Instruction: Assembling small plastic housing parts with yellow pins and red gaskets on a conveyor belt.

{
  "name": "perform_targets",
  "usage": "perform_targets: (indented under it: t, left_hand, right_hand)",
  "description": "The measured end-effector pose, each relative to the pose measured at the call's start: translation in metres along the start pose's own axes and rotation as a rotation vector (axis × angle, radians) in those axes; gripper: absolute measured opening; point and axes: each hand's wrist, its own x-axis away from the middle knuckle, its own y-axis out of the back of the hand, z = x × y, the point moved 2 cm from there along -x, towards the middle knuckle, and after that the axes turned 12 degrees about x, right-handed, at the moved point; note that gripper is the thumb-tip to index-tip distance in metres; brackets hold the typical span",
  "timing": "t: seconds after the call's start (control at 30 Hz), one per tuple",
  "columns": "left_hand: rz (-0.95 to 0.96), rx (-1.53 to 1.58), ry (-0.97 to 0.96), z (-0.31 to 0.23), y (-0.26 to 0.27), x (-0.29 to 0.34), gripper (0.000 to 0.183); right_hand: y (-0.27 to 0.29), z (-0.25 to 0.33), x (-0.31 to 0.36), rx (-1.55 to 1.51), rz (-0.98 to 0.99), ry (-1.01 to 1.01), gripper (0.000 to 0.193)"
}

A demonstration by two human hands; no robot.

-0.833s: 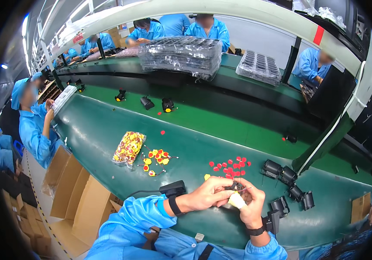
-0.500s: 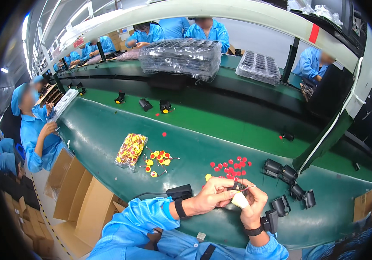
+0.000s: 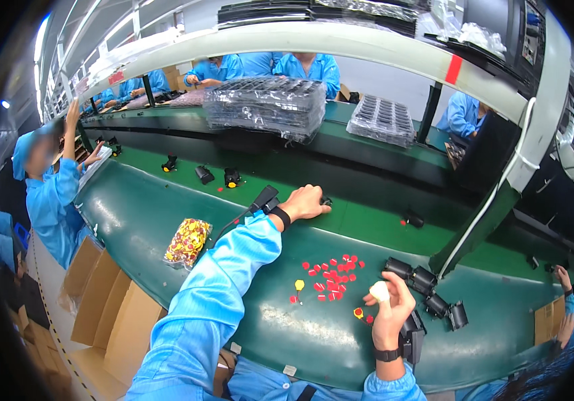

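Note:
My left hand (image 3: 304, 202) is stretched over the green belt, its fingers closed at a small dark part (image 3: 326, 200) that it mostly hides. My right hand (image 3: 395, 309) is raised above the near tabletop, fingers curved and apart from the thumb. A whitish cover (image 3: 379, 291) shows at its thumb tip, probably a finger cot. Left of this hand lie many small red discs (image 3: 332, 275) and a yellow disc (image 3: 300, 285). Close beside it rests a yellow-and-red disc (image 3: 358, 313). Several black housings (image 3: 424, 279) with flaps lie just to its right.
A clear bag of yellow and red discs (image 3: 187, 242) lies left of my arm. Black parts (image 3: 232, 177) sit on the belt (image 3: 360, 224). A white post (image 3: 534, 144) rises at right. An open carton (image 3: 116, 294) stands at left. Co-workers (image 3: 50, 174) surround the line.
My hands have separated; the left reached forward to the belt and the right stayed near the discs. A yellow-and-red disc now shows beside it. The co-worker at left raised an arm.

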Motion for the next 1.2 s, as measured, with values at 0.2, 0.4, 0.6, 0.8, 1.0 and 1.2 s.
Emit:
perform_targets:
  t: [0.2,0.4,0.6,0.8,1.0,1.2]
  left_hand:
    - [-0.887,-0.362,0.029,0.101,0.129,0.011,0.018]
    - [-0.407,-0.275,0.594,0.327,0.199,0.078,0.062]
    - [-0.570,-0.451,0.342,0.246,0.188,0.094,0.054]
    - [-0.509,-0.459,-0.906,0.042,0.124,0.161,0.037]
    - [-0.137,-0.402,-1.081,-0.024,0.065,0.193,0.038]
    - [0.283,-0.227,-0.609,0.001,0.069,0.152,0.078]
  right_hand:
    - [-0.001,0.008,0.004,-0.026,-0.037,0.038,0.023]
    - [-0.032,0.008,0.012,0.042,0.115,0.038,0.019]
    - [-0.030,0.009,0.010,0.125,0.091,0.106,0.012]
    - [-0.029,0.006,0.011,0.134,0.081,0.126,0.009]
    - [-0.023,0.001,0.017,0.173,0.094,0.166,0.008]
    - [-0.023,0.004,0.015,0.104,0.048,0.089,0.008]
